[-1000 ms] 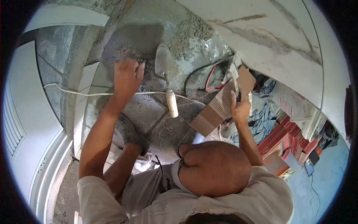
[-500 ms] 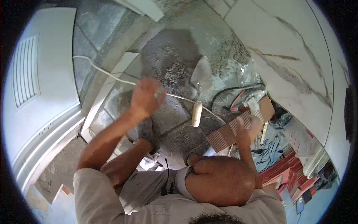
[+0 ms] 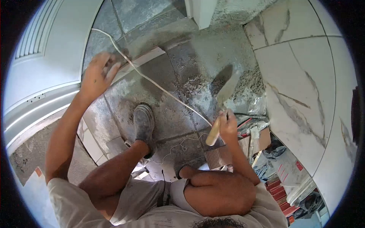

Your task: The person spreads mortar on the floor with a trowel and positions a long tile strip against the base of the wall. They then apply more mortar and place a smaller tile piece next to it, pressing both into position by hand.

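Observation:
My right hand (image 3: 228, 128) is wrapped round a trowel (image 3: 228, 90) near the neck. Its pale handle sticks out below my fist, and the blade points up and away over crumbly mortar (image 3: 194, 86), casting a dark shadow. My left hand (image 3: 96, 77) reaches out far to the left. Its thumb stands apart from the curled fingers, with nothing visible between them. Just beyond those fingertips lie a white cable (image 3: 159, 86) and a narrow tile strip (image 3: 146, 58) along the doorway.
A ridged brown tile (image 3: 216, 159) lies by my right knee, beside plastic wrapping (image 3: 257, 105). Marble-look tiles (image 3: 300, 83) cover the right wall. A white louvred door (image 3: 57, 60) stands at left. Thin string (image 3: 183, 146) curls on the grey floor tiles near my shoe (image 3: 143, 123).
My right hand has taken hold of the trowel, which lay on the floor, and raised it. My left hand has moved left and farther out. The camera view has shifted.

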Available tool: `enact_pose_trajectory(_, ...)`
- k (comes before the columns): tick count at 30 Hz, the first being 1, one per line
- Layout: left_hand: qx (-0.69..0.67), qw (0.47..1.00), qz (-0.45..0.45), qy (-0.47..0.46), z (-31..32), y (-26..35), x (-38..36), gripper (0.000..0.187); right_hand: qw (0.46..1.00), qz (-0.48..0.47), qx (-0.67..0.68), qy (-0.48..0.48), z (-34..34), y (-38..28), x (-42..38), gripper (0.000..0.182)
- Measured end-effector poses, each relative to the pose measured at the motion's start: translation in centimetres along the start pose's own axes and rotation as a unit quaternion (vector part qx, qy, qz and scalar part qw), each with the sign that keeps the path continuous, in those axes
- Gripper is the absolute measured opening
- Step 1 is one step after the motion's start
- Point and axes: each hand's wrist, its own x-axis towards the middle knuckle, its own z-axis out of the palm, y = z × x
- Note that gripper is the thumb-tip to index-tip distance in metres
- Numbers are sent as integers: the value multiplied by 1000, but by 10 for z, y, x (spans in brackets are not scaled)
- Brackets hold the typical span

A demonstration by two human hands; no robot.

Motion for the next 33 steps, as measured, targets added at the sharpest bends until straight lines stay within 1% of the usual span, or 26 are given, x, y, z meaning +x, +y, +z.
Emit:
enact_pose_trajectory(1,2,999,-22,-28,-7,1,-15,22,962,-154,-226,22,-6,-18,10,27)
enact_pose_trajectory(2,-1,999,-28,-26,-11,0,-33,22,960,-154,-231,18,-8,-41,19,27)
enact_pose_trajectory(4,25,995,-44,-87,-23,2,-67,22,912,-228,-328,-95,-7,-82,41,30)
enact_pose_trajectory(6,-42,980,-118,-154,-30,13,-96,24,854,-167,-463,-169,5,-103,77,33)
enact_pose_trajectory(8,-14,984,-67,-165,-32,15,-126,25,794,-178,-544,-203,24,-113,112,32)
enact_pose_trajectory(9,-30,976,-100,-192,-35,18,-137,26,796,-176,-546,-195,30,-113,127,32)
enact_pose_trajectory(10,-45,966,-132,-219,-37,21,-147,26,786,-185,-557,-197,35,-111,143,30)
enact_pose_trajectory(11,-51,964,-145,-219,-38,22,-158,27,775,-193,-566,-202,35,-107,154,27)
enact_pose_trajectory(12,-57,961,-158,-220,-40,23,-167,28,777,-188,-568,-196,26,-105,164,27)
enact_pose_trajectory(13,-71,958,-179,-212,-42,29,-170,29,775,-236,-549,-206,8,-103,172,30)
enact_pose_trajectory(14,-73,959,-173,-212,-42,30,-174,29,770,-285,-529,-215,-10,-101,179,34)
enact_pose_trajectory(15,-74,958,-190,-203,-42,31,-177,29,771,-282,-531,-210,-33,-98,184,34)
enact_pose_trajectory(17,-79,957,-207,-188,-37,25,-186,28,743,-376,-534,-142,-75,-95,189,30)
enact_pose_trajectory(18,-82,958,-201,-188,-34,26,-184,28,743,-374,-537,-137,-77,-108,181,30)
enact_pose_trajectory(19,-87,956,-218,-178,-31,28,-182,27,857,-162,-477,-105,-74,-133,169,27)
enact_pose_trajectory(20,-89,954,-232,-169,-28,28,-178,26,920,59,-383,-64,-70,-146,162,24)
enact_pose_trajectory(21,-90,955,-226,-169,-25,27,-174,26,920,60,-382,-58,-66,-144,162,24)
enact_pose_trajectory(22,-99,959,-210,-163,-22,27,-172,26,910,-16,-401,-101,-61,-138,161,26)
enact_pose_trajectory(23,-106,963,-192,-158,-21,27,-169,27,893,-93,-417,-143,-59,-134,161,31)
enact_pose_trajectory(24,-106,964,-186,-158,-21,28,-165,27,895,-92,-415,-137,-60,-133,162,31)
enact_pose_trajectory(26,-91,969,-169,-155,-25,29,-158,26,884,-110,-437,-127,-60,-133,169,23)
enact_pose_trajectory(27,-88,970,-165,-156,-27,29,-156,26,886,-110,-433,-124,-60,-133,169,23)
enact_pose_trajectory(29,-94,969,-188,-127,-28,28,-152,24,930,-19,-363,-60,-60,-135,169,23)
enact_pose_trajectory(30,-90,971,-180,-128,-29,27,-151,24,932,-19,-357,-54,-64,-132,172,23)
enact_pose_trajectory(32,-118,976,-172,-69,-26,23,-152,22,900,-11,-432,-57,-72,-126,184,22)
enact_pose_trajectory(33,-142,971,-186,-57,-23,18,-155,21,901,-14,-430,-53,-68,-133,181,22)
